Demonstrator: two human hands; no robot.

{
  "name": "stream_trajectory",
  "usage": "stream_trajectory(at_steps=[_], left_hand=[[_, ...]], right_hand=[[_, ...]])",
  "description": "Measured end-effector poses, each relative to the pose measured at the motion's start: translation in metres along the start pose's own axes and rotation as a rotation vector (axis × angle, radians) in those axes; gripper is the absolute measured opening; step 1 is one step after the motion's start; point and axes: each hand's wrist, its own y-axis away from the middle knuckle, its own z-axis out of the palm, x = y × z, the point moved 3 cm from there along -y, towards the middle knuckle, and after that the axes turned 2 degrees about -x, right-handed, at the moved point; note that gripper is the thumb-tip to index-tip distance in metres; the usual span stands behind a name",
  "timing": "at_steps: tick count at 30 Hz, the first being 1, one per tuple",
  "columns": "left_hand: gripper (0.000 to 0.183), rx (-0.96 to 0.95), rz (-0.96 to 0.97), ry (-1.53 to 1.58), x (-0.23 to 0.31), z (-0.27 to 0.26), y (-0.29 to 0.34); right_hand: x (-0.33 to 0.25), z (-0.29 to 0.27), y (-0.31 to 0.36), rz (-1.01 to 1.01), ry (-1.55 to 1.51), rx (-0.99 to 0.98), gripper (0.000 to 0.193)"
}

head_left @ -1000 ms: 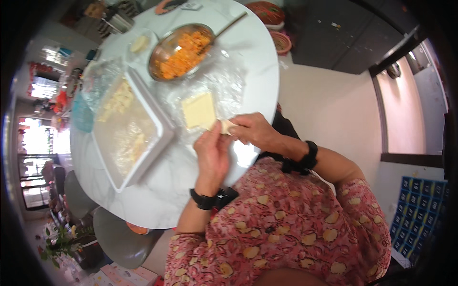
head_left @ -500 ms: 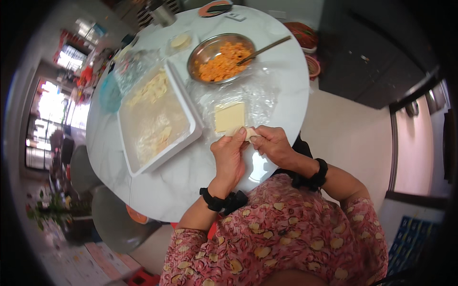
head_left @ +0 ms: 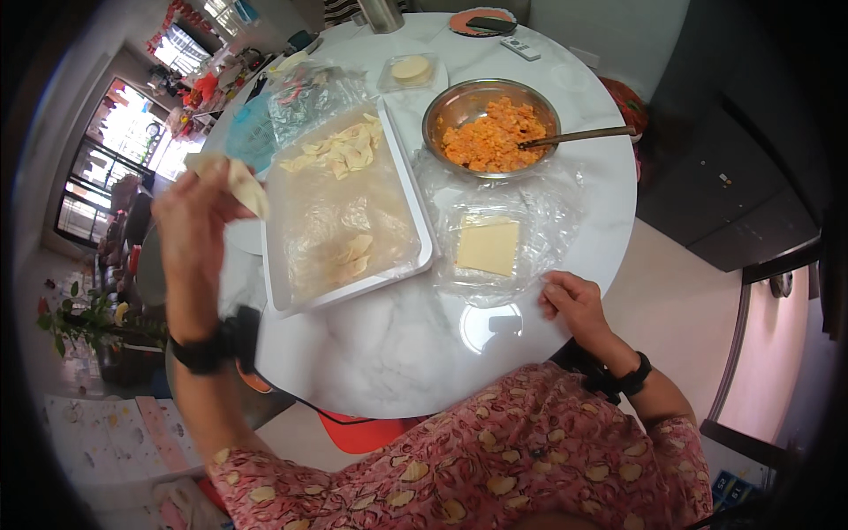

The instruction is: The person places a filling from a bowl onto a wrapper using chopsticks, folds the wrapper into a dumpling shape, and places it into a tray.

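Observation:
Raised beside the left wall of the white tray (head_left: 349, 299), my left hand (head_left: 196, 212) is closed on a pale folded wonton (head_left: 246, 187), slightly blurred. My right hand (head_left: 579, 305) rests near the table's right edge, fingers curled in, with nothing showing in them. Left of it, a stack of square yellow wrappers (head_left: 488, 247) lies on crumpled clear plastic (head_left: 552, 199). Behind the wrappers stands a steel bowl (head_left: 430, 134) of orange chopped filling (head_left: 499, 132), a wooden-handled utensil (head_left: 583, 136) stuck in it. Several folded wontons (head_left: 349, 148) lie at the tray's far end, and a few at its near end.
Beyond the tray are a clear plastic bag (head_left: 309, 102), a blue mesh basket (head_left: 247, 137) and a container of round wrappers (head_left: 411, 69). A remote (head_left: 521, 48) and a phone (head_left: 491, 25) lie at the far edge. A dark cabinet (head_left: 715, 168) stands to the right.
My hands were together over the wrappers, pinching a wonton. Now they are apart: the left has carried it left past the tray, the right has let go and moved right. The view has shifted.

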Motion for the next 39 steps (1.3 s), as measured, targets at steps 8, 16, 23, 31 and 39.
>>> stream_trajectory(at_steps=[8, 16, 23, 31, 39], left_hand=[[0.016, -0.158, -0.217, -0.084, -0.112, -0.018, -0.142], [0.015, -0.246, -0.392, -0.145, -0.211, 0.007, -0.17], [0.016, -0.251, -0.408, -0.231, -0.225, 0.012, -0.179], [0.017, -0.11, -0.355, -0.169, -0.23, 0.015, -0.179], [0.02, -0.065, -0.16, -0.406, -0.227, -0.005, -0.177]], right_hand=[[0.023, -0.01, 0.0, 0.097, 0.063, 0.098, 0.022], [0.023, -0.012, 0.003, 0.094, 0.075, 0.113, 0.019], [0.024, -0.012, 0.003, 0.056, 0.078, 0.112, 0.018], [0.022, -0.013, 0.003, 0.029, 0.092, 0.106, 0.018], [0.025, -0.015, 0.003, -0.022, 0.15, 0.118, 0.018]])
